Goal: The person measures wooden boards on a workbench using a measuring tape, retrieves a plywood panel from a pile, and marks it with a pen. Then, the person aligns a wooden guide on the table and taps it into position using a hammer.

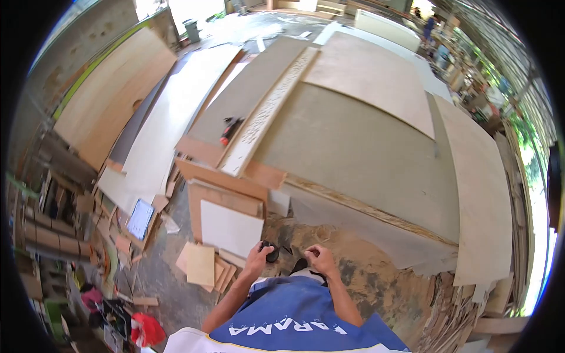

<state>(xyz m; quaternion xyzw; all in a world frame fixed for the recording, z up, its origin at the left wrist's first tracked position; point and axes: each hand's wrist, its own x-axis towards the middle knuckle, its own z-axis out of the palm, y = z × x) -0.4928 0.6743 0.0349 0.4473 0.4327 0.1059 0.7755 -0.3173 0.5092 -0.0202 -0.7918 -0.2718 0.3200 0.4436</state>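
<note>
My left hand (pixel 257 259) is closed around a small black rounded object (pixel 270 252), held low in front of my body; its exact kind I cannot make out. To its right, my right hand (pixel 319 259) has its fingers curled together, and whatever may be between them is too small to tell. Both hands are over the dusty floor, apart from each other. Just beyond them stands the worktable, with a large grey-brown board (pixel 359 147) on top. A white panel (pixel 231 228) leans upright near my left hand.
A long narrow board (pixel 271 112) with dark marks lies across the table, beside a red and black tool (pixel 231 130). Cut wood pieces (pixel 203 265) are stacked at left on the floor. A clipboard with paper (pixel 140 218) lies farther left. Wood scraps (pixel 453 315) pile up at right.
</note>
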